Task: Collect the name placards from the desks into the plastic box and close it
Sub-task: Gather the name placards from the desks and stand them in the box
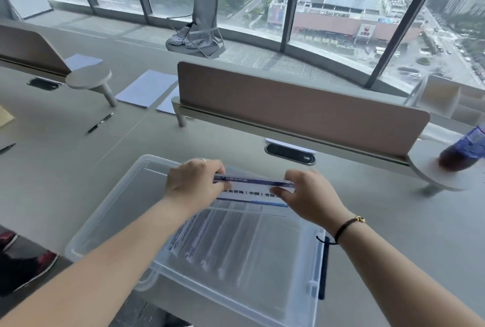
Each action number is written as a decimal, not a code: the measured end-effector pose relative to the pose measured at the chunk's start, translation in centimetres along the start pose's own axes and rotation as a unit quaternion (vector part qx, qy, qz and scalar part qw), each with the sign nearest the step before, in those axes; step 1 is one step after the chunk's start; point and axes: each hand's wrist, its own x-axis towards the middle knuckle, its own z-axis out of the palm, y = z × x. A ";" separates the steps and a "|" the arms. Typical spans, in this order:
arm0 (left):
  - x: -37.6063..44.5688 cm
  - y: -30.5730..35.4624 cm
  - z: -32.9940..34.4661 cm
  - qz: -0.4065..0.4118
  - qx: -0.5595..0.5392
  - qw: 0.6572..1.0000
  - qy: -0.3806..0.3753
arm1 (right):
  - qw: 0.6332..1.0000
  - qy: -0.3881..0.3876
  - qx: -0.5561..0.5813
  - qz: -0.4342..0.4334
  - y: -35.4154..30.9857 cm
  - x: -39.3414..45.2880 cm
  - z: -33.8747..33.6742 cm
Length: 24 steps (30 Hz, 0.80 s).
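My left hand [194, 181] and right hand [307, 193] pinch a placard [252, 190] over the box [105, 219], twelve o'clock end; next, lower it in.

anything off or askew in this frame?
The bottle on the round shelf at far right looks tilted, though the wide lens may cause that. Both hands hold a placard over the open box.

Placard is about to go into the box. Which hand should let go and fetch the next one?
Left, probably. Both hands grip the name placard over the plastic box, the left hand on its left end, the right hand on its right. The open desk stretches leftward; the right is crowded by a bottle.
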 end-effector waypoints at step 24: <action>-10.3 9.3 9.2 0.007 -0.079 0.973 -0.218 | 0.979 -0.187 -0.081 -0.013 5.7 -0.5 3.3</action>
